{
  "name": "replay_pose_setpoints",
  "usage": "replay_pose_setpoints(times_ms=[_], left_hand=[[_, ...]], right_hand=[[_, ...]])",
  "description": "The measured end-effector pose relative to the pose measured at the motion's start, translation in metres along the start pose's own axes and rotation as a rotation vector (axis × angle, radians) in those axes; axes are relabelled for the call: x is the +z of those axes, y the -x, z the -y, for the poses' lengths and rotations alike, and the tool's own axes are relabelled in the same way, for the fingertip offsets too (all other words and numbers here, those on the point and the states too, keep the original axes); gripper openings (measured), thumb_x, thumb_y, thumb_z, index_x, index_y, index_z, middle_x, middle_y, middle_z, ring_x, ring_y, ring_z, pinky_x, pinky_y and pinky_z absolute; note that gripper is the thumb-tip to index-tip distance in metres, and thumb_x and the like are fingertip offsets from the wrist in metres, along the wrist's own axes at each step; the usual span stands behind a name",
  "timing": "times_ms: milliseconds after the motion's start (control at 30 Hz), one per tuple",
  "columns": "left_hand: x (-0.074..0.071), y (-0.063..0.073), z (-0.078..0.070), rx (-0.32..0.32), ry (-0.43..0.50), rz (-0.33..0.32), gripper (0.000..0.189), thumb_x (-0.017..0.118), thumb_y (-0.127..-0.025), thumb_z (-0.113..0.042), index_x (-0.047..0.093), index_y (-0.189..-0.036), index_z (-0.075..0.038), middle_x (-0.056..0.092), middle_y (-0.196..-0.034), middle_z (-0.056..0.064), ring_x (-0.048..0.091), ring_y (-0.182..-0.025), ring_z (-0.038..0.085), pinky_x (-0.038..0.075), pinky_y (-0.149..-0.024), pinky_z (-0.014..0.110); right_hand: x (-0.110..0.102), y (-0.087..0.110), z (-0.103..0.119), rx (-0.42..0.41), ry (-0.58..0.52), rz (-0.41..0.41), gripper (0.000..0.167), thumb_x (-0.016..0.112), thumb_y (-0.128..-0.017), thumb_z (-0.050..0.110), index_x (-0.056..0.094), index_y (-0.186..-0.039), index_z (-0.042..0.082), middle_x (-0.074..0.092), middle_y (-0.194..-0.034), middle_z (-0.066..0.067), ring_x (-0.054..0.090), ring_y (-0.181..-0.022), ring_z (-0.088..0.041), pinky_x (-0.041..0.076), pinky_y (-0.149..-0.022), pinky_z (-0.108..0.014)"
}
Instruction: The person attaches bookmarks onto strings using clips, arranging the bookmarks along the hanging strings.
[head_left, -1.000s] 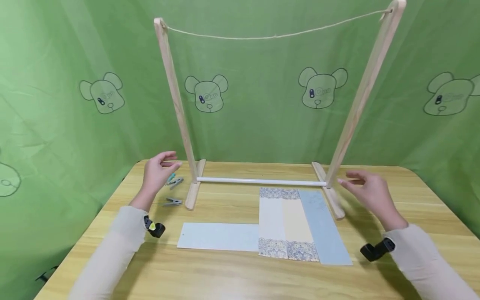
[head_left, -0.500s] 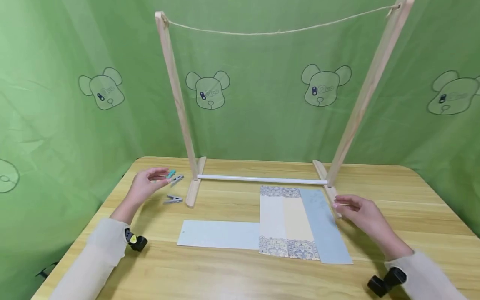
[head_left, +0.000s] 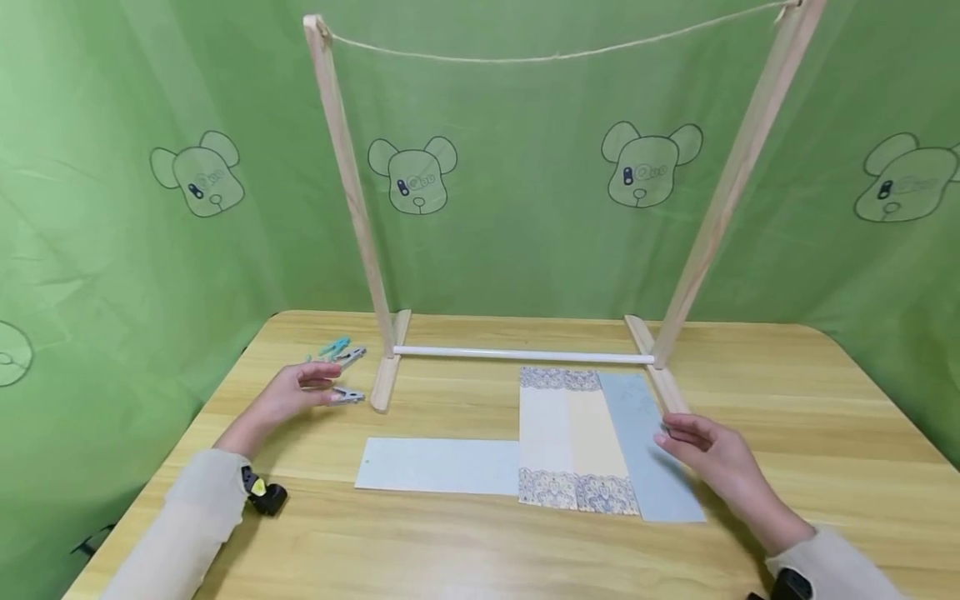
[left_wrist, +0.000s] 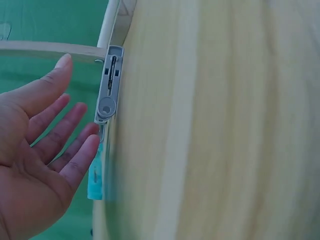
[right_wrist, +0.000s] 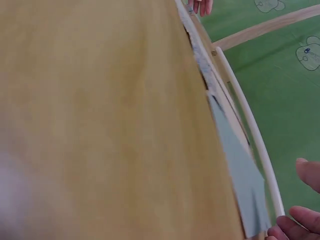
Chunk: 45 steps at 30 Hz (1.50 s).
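My left hand hovers at the left of the table, its fingers loosely bent and the fingertips right by a grey clothespin. Behind that one lie a second grey clothespin and a teal clothespin. In the left wrist view, thumb and fingers of the left hand are spread apart beside a grey clothespin. My right hand, relaxed and holding nothing, is over the right edge of a blue paper strip. In the right wrist view, only its fingers show.
A wooden stand rises at the back, its left post and right post joined by a sagging string and a white rod. Lace-patterned paper strips lie beside the blue one. A pale blue strip lies crosswise to their left.
My left hand has come down from beside the left post, moving left and then nearer to the front clothespin. The right hand has moved towards me, from beside the right post to the blue strip.
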<state>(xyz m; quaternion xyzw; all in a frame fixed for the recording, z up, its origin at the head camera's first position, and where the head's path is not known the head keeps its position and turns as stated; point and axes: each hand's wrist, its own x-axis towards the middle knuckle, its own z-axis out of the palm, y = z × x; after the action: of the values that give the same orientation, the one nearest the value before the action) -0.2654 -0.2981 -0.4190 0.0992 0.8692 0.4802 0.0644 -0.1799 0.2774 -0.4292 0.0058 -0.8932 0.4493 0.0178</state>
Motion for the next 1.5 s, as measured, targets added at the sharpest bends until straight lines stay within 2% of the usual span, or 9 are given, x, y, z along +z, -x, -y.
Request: replay_pose_setpoints(times_ms=[167, 400, 500, 567, 667, 733, 800, 1133, 1500], left_hand=[[-0.003, -0.004, 0.011, 0.000, 0.023, 0.017, 0.060, 0.073, -0.081, -0.014, 0.047, -0.132, 0.003, 0.052, -0.131, 0.023, 0.052, -0.119, 0.036, 0.044, -0.101, 0.039], [-0.004, -0.004, 0.020, 0.006, 0.079, 0.016, 0.060, 0.073, -0.081, -0.013, 0.047, -0.132, 0.005, 0.051, -0.132, 0.024, 0.049, -0.121, 0.038, 0.045, -0.092, 0.014], [-0.005, -0.005, 0.022, 0.002, 0.090, 0.011, 0.059, 0.072, -0.082, -0.012, 0.046, -0.132, 0.005, 0.051, -0.132, 0.024, 0.048, -0.122, 0.038, 0.044, -0.089, 0.009], [-0.006, -0.006, 0.023, -0.001, 0.085, 0.008, 0.058, 0.072, -0.083, -0.012, 0.047, -0.132, 0.005, 0.051, -0.132, 0.024, 0.048, -0.123, 0.038, 0.043, -0.089, 0.009], [-0.006, -0.005, 0.023, 0.002, 0.066, 0.007, 0.058, 0.071, -0.084, -0.014, 0.046, -0.132, 0.005, 0.051, -0.133, 0.024, 0.048, -0.123, 0.038, 0.044, -0.089, 0.009], [-0.005, -0.004, 0.024, 0.000, 0.061, 0.001, 0.057, 0.070, -0.084, -0.013, 0.047, -0.132, 0.005, 0.051, -0.133, 0.024, 0.048, -0.122, 0.037, 0.044, -0.089, 0.010], [-0.004, -0.003, 0.025, -0.006, 0.055, -0.004, 0.056, 0.070, -0.084, -0.012, 0.048, -0.131, 0.005, 0.051, -0.132, 0.024, 0.049, -0.121, 0.037, 0.045, -0.088, 0.010], [0.002, -0.004, 0.028, 0.008, 0.050, -0.011, 0.053, 0.072, -0.082, -0.009, 0.050, -0.128, 0.007, 0.053, -0.130, 0.025, 0.051, -0.118, 0.038, 0.046, -0.087, 0.010], [0.001, -0.009, 0.032, 0.009, 0.018, 0.000, 0.054, 0.072, -0.081, -0.008, 0.051, -0.129, 0.004, 0.055, -0.129, 0.021, 0.053, -0.117, 0.035, 0.047, -0.087, 0.012]], right_hand=[[0.005, 0.003, -0.002, 0.011, 0.022, -0.024, 0.066, 0.070, -0.085, 0.036, 0.049, -0.129, -0.007, 0.053, -0.127, -0.029, 0.057, -0.098, 0.001, 0.044, -0.076, -0.001], [0.018, 0.008, -0.006, -0.035, -0.011, -0.134, 0.067, 0.074, -0.082, 0.029, 0.047, -0.130, -0.009, 0.051, -0.129, -0.029, 0.052, -0.103, 0.009, 0.038, -0.081, 0.003], [0.020, 0.009, -0.006, -0.032, 0.038, -0.159, 0.070, 0.075, -0.081, 0.033, 0.048, -0.130, -0.008, 0.052, -0.129, -0.028, 0.055, -0.117, -0.020, 0.035, -0.081, 0.005], [0.021, 0.009, -0.005, -0.023, 0.092, -0.169, 0.071, 0.075, -0.080, 0.036, 0.049, -0.129, -0.008, 0.052, -0.129, -0.028, 0.049, -0.120, -0.040, 0.042, -0.083, -0.001], [0.022, 0.010, -0.004, -0.028, 0.169, -0.173, 0.074, 0.074, -0.080, 0.039, 0.049, -0.130, -0.008, 0.051, -0.129, -0.029, 0.047, -0.120, -0.044, 0.050, -0.093, -0.029], [0.024, 0.011, -0.004, -0.044, 0.214, -0.171, 0.075, 0.075, -0.079, 0.039, 0.048, -0.130, -0.009, 0.049, -0.130, -0.031, 0.045, -0.120, -0.048, 0.045, -0.094, -0.050], [0.026, 0.012, -0.003, -0.055, 0.253, -0.166, 0.078, 0.076, -0.078, 0.039, 0.046, -0.131, -0.010, 0.046, -0.130, -0.033, 0.043, -0.120, -0.050, 0.042, -0.093, -0.060], [0.031, 0.015, -0.004, -0.111, 0.335, -0.160, 0.088, 0.082, -0.071, 0.034, 0.041, -0.130, -0.017, 0.044, -0.128, -0.040, 0.041, -0.116, -0.056, 0.041, -0.091, -0.063], [0.031, 0.013, -0.002, -0.119, 0.323, -0.129, 0.089, 0.082, -0.071, 0.031, 0.038, -0.132, -0.018, 0.042, -0.127, -0.042, 0.040, -0.114, -0.058, 0.039, -0.092, -0.065]])
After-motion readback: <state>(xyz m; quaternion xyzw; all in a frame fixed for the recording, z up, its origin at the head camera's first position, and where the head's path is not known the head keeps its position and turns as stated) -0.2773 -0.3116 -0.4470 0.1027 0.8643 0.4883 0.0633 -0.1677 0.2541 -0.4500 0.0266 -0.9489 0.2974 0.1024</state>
